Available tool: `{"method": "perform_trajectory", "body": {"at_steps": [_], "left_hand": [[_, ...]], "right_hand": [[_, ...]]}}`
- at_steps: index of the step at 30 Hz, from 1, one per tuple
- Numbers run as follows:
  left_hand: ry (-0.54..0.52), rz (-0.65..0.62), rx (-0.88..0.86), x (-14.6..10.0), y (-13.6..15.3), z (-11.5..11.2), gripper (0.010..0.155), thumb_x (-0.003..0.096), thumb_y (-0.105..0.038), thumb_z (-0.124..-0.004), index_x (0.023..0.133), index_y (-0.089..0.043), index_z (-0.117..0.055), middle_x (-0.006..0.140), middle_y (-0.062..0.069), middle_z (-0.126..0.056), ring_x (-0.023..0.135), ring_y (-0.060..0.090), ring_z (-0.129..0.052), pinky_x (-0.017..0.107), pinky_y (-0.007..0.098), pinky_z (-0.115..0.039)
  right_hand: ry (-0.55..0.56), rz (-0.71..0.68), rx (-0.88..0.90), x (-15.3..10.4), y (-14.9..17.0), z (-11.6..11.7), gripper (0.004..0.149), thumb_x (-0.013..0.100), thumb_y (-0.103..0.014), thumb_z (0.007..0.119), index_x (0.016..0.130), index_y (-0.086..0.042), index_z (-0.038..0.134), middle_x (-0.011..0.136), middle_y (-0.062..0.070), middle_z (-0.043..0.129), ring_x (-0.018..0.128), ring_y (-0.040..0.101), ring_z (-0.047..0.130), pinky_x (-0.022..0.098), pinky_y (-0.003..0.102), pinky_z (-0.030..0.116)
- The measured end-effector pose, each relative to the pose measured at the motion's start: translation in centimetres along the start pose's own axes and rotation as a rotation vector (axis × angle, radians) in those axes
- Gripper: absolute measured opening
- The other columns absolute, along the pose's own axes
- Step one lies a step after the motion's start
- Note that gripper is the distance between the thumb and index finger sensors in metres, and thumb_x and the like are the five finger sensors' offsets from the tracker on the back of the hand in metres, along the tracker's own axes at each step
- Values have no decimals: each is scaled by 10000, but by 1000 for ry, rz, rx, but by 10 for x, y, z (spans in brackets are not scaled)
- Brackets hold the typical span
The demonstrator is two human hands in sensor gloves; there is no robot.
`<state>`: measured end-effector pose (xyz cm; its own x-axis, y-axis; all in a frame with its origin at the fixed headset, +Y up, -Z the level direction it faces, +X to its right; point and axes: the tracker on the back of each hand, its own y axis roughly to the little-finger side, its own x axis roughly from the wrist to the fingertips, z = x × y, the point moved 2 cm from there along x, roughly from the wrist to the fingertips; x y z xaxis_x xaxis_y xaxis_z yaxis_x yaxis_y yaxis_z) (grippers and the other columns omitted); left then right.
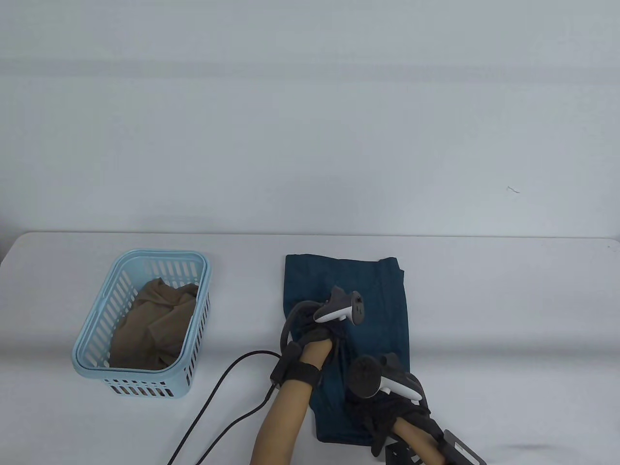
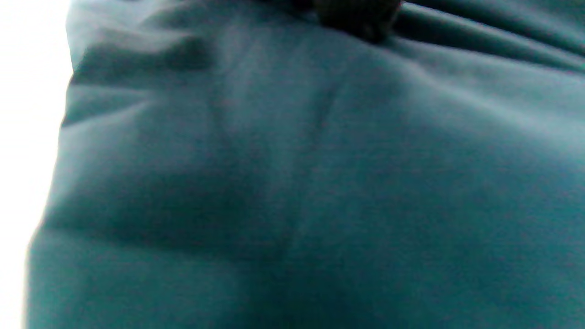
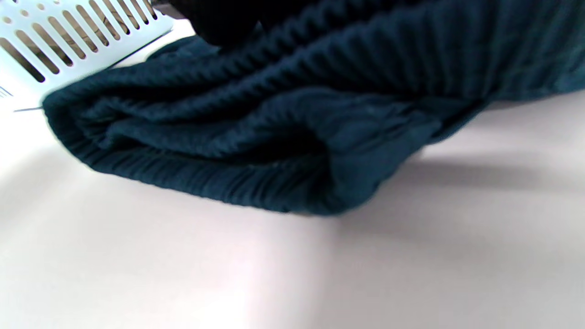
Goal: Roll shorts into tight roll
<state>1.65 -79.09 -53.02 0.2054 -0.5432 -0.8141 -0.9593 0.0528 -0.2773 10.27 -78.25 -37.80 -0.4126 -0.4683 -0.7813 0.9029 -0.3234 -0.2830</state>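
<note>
1. The shorts [image 1: 368, 310] lay folded lengthwise into a long teal strip on the white surface [image 1: 508, 315], well right of a blue basket [image 1: 97, 348] that held a brown garment [image 1: 155, 319].
2. The right hand [image 1: 382, 411] rested on the near end of the strip. The right wrist view showed the ribbed waistband there turned over on itself into a thick, loose first fold, so the rolling looked barely begun.
3. The left hand [image 1: 317, 334] rested on the strip nearer its middle, toward its left edge. The left wrist view showed only blurred, lightly creased teal cloth and 1 dark gloved fingertip at the top edge.
4. Neither hand's fingers showed plainly. I could not tell whether they were spread flat on the cloth or pinching it.
5. By my judgement, the next move called for both hands at the near fold, tucking it snugly under, then rolling it away along the strip with even pressure, so the ends would not splay out.
</note>
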Motion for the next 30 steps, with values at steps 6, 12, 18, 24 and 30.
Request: {"method": "perform_trajectory", "body": {"at_steps": [6,12,18,24,30], "left_hand": [[-86,-52,-162,-28,21,15,663,542,-377,-629,1084,-111,-354,1145,237,-234,1066,512,-320,668,754,-236],[-254,-192,-127,-117,27,29,743,542,-382,-636,1092,-54,-258,1130,277,-159,1050,547,-257,663,755,-235],[-315,-361,-94,-190,9,0,716,532,-371,-669,1088,-57,-345,1137,270,-255,1052,535,-336,664,754,-278],[-277,-478,-44,-211,-21,-51,709,520,-380,-694,1079,-57,-402,1122,294,-301,1025,546,-398,676,741,-330],[-176,-482,67,-199,-33,-86,689,514,-387,-701,1073,-78,-443,1080,260,-514,970,485,-617,681,725,-436]], "right_hand": [[-159,28,129,-1,7,-14,579,553,-330,595,1030,-11,519,939,310,566,753,414,729,596,502,637],[127,-16,172,-50,26,-53,607,542,-345,624,1053,-45,496,1021,260,555,856,428,695,646,546,597],[186,-41,104,-78,35,-37,645,524,-352,675,1059,-63,461,1038,240,521,894,417,653,667,547,570],[149,-94,-115,-75,18,0,725,492,-406,712,1065,-83,410,1073,214,439,948,437,516,704,575,458],[118,-107,-240,-70,3,20,735,473,-426,732,1056,-95,430,1055,201,470,928,415,536,701,570,456]]}}
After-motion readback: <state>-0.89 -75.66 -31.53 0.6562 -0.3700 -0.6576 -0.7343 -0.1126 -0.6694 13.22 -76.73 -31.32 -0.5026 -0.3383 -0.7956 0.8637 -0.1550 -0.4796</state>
